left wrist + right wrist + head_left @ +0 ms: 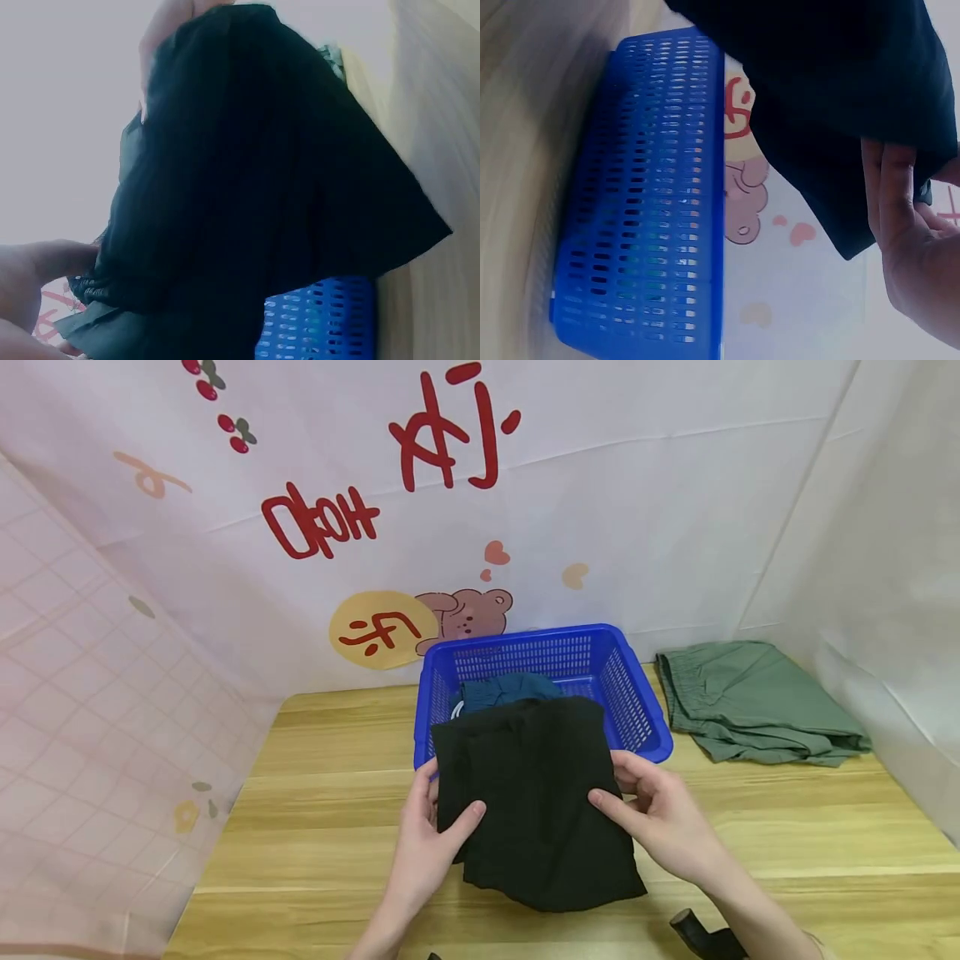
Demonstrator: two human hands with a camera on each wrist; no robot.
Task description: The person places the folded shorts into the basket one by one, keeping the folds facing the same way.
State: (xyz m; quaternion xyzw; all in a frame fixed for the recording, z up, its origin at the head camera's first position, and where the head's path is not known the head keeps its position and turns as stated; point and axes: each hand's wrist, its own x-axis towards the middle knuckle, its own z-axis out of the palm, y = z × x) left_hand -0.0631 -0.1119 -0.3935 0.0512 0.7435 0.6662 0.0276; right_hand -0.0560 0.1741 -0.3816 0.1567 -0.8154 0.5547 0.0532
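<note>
Folded black shorts (536,810) are held up by both hands in front of the blue basket, covering part of its near side. My left hand (431,839) grips their left edge, thumb on the near face and fingers behind the cloth. On the opposite edge, my right hand (663,818) pinches them in the same way. A gathered waistband (88,291) shows by the left hand in the left wrist view. In the right wrist view, fingers of the right hand (911,217) lie against the back of the cloth. Inside the basket (633,693) lies a teal garment (517,687), partly hidden by the shorts.
Folded green shorts or trousers (765,702) lie on the wooden table (322,827) to the right of the basket. A printed white cloth wall (645,527) rises behind the table. A dark curved object (705,937) shows beside the right forearm at the front.
</note>
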